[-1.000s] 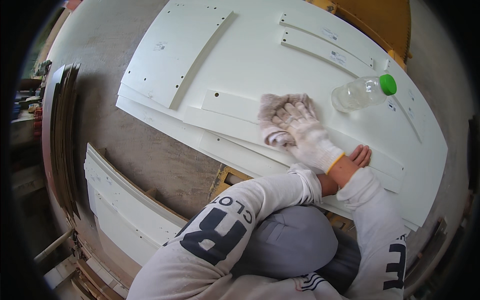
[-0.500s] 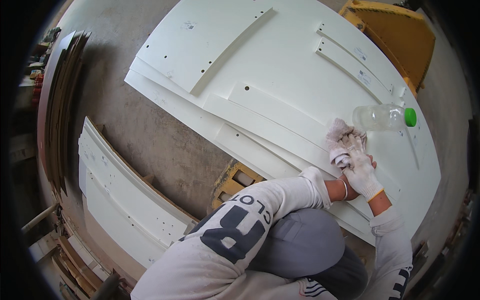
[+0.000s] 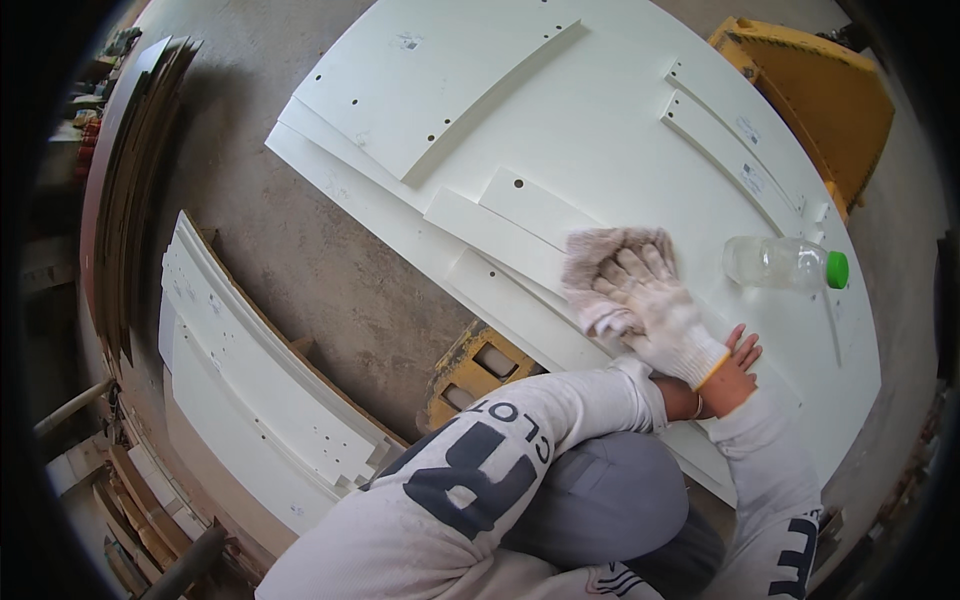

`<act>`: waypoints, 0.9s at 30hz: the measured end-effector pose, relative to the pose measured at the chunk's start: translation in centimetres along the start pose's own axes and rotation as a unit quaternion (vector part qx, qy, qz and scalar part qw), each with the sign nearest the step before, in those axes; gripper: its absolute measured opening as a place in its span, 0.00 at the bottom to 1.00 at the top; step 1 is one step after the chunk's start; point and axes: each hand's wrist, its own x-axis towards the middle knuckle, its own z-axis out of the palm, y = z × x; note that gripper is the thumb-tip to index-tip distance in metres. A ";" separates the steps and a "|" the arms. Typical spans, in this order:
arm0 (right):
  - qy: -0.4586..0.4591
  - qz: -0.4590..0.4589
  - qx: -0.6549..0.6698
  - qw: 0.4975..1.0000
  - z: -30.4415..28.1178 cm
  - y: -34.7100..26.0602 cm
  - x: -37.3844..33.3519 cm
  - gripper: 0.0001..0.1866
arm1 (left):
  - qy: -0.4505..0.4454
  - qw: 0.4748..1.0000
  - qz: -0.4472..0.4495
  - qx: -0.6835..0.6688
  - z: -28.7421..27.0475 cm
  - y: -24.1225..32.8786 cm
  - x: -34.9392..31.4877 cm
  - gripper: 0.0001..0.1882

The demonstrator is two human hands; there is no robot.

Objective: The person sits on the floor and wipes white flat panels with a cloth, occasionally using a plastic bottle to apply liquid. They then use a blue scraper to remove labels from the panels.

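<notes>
- The floor (image 3: 330,290) is bare grey concrete, rough and stained.
- At the far left a stack of thin dark brown curved boards (image 3: 125,190) stands on edge; the clutter behind it is too dark to make out.
- Just right of that stack, a pile of long white curved panels (image 3: 250,380) with small drill holes lies on the floor, its lower end cut off by the person's shoulder.
- A yellow wooden block with two hollow openings (image 3: 475,365) shows under the near edge of the large panels, partly hidden.
- The large white flat board (image 3: 620,130) fills the upper middle and right, and serves as the working surface; smaller white panels and narrow white strips lie on it, some overlapping.
- Two small pale rectangular labels (image 3: 750,180) sit on the narrow strips at the upper right; their print is too small to tell.
- The beige crumpled cloth (image 3: 605,265) lies on the white board, right of centre.
- The left hand (image 3: 655,305), in a white knitted glove with an orange cuff, lies flat with fingers spread, pressing on the cloth.
- The right hand (image 3: 738,365), bare, rests open on the board just beside the left wrist, gripping nothing.
- A clear plastic bottle with a green cap (image 3: 785,263) lies on its side on the board, near the cloth but apart from it.
- A yellow wooden frame (image 3: 810,100) sits at the upper right, partly behind the board's edge.
</notes>
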 end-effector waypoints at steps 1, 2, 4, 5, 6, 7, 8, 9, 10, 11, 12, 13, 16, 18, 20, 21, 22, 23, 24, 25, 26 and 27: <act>-0.021 0.046 -0.007 0.999 -0.6 0.6 -3.2 0.31 | -0.005 1.000 -0.021 -0.007 -0.2 -1.7 0.2 0.39; -0.013 0.027 -0.007 1.000 -0.9 0.2 -2.3 0.31 | -0.003 1.000 -0.010 0.004 0.1 -0.8 0.3 0.39; -0.011 0.030 -0.018 0.999 -1.3 -0.9 -1.0 0.31 | -0.006 1.000 -0.016 -0.008 0.5 -1.3 0.2 0.40; 0.013 0.007 0.010 1.000 -0.8 -1.1 1.4 0.31 | -0.011 1.000 -0.020 -0.014 0.8 -1.6 0.1 0.40; 0.055 0.006 0.014 0.998 -0.2 -1.6 3.9 0.31 | -0.015 0.999 -0.030 -0.021 1.1 -2.0 0.0 0.40; 0.068 -0.041 0.052 0.996 -0.2 -2.5 7.8 0.31 | -0.012 0.999 -0.022 -0.024 1.2 -1.6 -0.3 0.41; 0.105 -0.049 0.029 0.993 -0.4 -3.3 10.9 0.30 | -0.008 0.999 -0.021 -0.048 1.3 -1.5 -0.6 0.41; 0.099 -0.025 0.044 0.994 -0.4 -4.1 12.2 0.30 | -0.019 0.995 -0.017 -0.094 1.4 -1.4 -0.6 0.40; 0.093 0.000 0.058 0.994 -0.5 -4.3 12.8 0.30 | -0.030 0.989 -0.014 -0.141 1.5 -1.3 -0.6 0.40; 0.084 -0.003 0.046 0.995 -0.6 -3.6 11.2 0.30 | -0.042 0.981 -0.013 -0.188 1.7 -1.4 -0.6 0.39; 0.070 -0.034 0.040 0.996 -0.5 -3.4 9.3 0.30 | -0.085 0.996 0.035 0.000 -0.4 -0.5 -0.1 0.38; 0.054 -0.064 0.031 0.996 -0.6 -3.3 7.5 0.30 | -0.116 0.972 0.082 0.188 -2.7 0.1 0.6 0.38; -0.022 0.008 0.003 1.000 -0.7 -1.8 1.9 0.31 | -0.034 0.988 -0.013 -0.152 -0.7 -0.8 0.2 0.36; 0.031 0.005 -0.005 0.999 0.0 -1.7 4.8 0.30 | 0.013 0.980 -0.017 -0.199 0.2 -1.5 0.3 0.36; 0.035 0.020 -0.008 0.999 -0.9 -3.2 10.7 0.30 | -0.007 0.997 0.003 -0.073 0.2 -1.0 -0.1 0.36; 0.043 0.041 -0.005 0.998 -1.1 -2.8 12.8 0.31 | -0.006 0.987 -0.024 -0.160 1.5 -1.3 -0.3 0.37; 0.047 0.047 0.004 0.998 -1.0 -3.1 14.4 0.32 | -0.003 0.969 -0.037 -0.243 2.2 -1.2 -0.9 0.38; 0.049 0.070 0.008 0.996 -1.1 -3.1 14.2 0.33 | -0.002 0.984 -0.025 -0.174 2.2 -1.3 -0.7 0.37; 0.045 0.092 0.005 0.995 -1.3 -3.5 13.7 0.33 | -0.008 0.994 -0.012 -0.110 1.7 -2.5 -0.3 0.37; 0.042 0.095 0.015 0.994 -0.9 -4.4 13.9 0.34 | -0.005 0.999 0.022 -0.038 1.3 -1.6 0.0 0.36; 0.028 0.040 -0.004 0.999 -0.2 -5.1 13.3 0.34 | 0.013 0.998 0.028 -0.060 0.8 -0.6 0.1 0.34; 0.015 -0.001 -0.025 1.000 0.2 -5.2 11.7 0.35 | 0.031 0.996 0.020 -0.086 1.1 0.0 0.2 0.33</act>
